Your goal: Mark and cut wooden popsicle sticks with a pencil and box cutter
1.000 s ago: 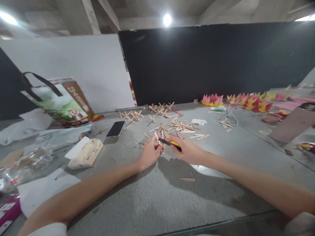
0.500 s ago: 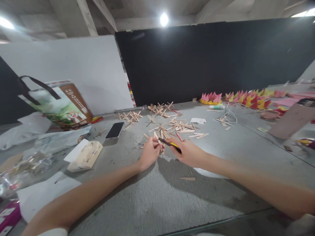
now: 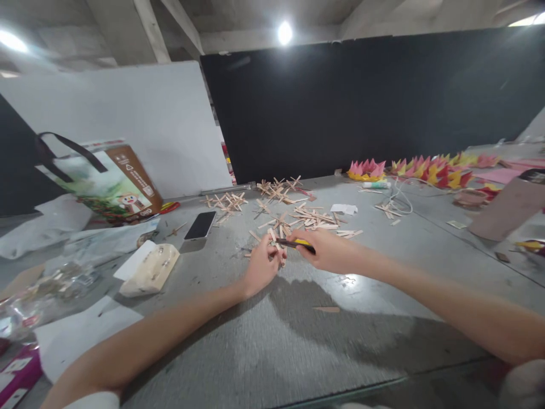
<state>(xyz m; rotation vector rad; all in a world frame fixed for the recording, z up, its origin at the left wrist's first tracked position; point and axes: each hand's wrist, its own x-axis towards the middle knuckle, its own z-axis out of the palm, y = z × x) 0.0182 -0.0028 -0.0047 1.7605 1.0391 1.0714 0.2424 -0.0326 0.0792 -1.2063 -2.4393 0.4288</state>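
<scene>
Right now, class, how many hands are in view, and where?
2: the left hand, near the middle, holding a wooden stick; the right hand, beside it, gripping a yellow-and-black tool.

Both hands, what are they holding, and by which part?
Right hand grips a yellow-and-black cutter by its handle; left hand pinches a wooden stick, exact spot unclear.

Left sleeve (image 3: pixel 92 401) white, short, visible part plain, edge curving around arm. Right sleeve (image 3: pixel 523 387) pale, blurred, cut unclear. Left forearm (image 3: pixel 179 329) and right forearm (image 3: pixel 430 298) bare, slim, tapering. Left hand (image 3: pixel 260 267), right hand (image 3: pixel 332 251) likewise bare, slender-fingered.
</scene>
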